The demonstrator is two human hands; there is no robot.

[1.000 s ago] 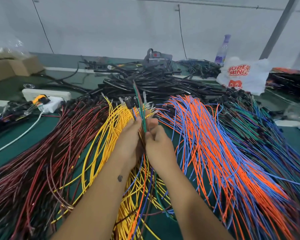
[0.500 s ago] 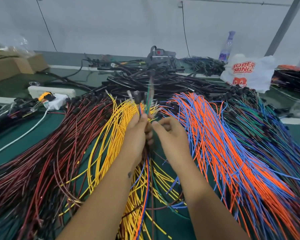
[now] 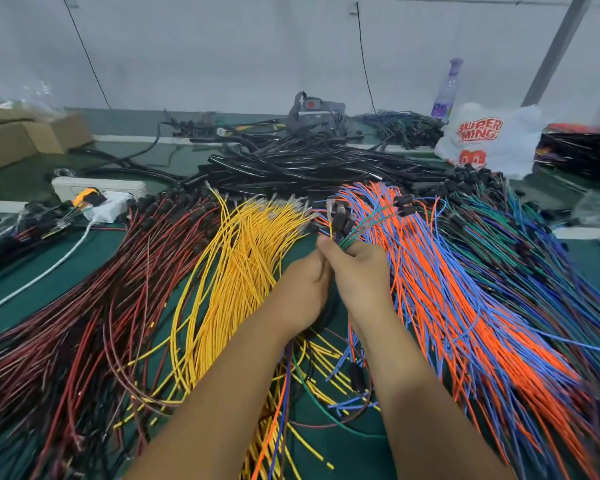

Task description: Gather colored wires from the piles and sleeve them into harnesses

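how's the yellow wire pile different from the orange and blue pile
The yellow wire pile is a single colour; the orange and blue pile mixes two. The yellow wire pile lies left of the hands, the orange and blue pile to their right and spreads wider. Both fan out on the green table.

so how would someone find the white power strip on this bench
Start at the red and black wire pile on the left of the green bench and follow it to its far end. The power strip lies just behind, the only long white block there, with an orange and black plug against it.
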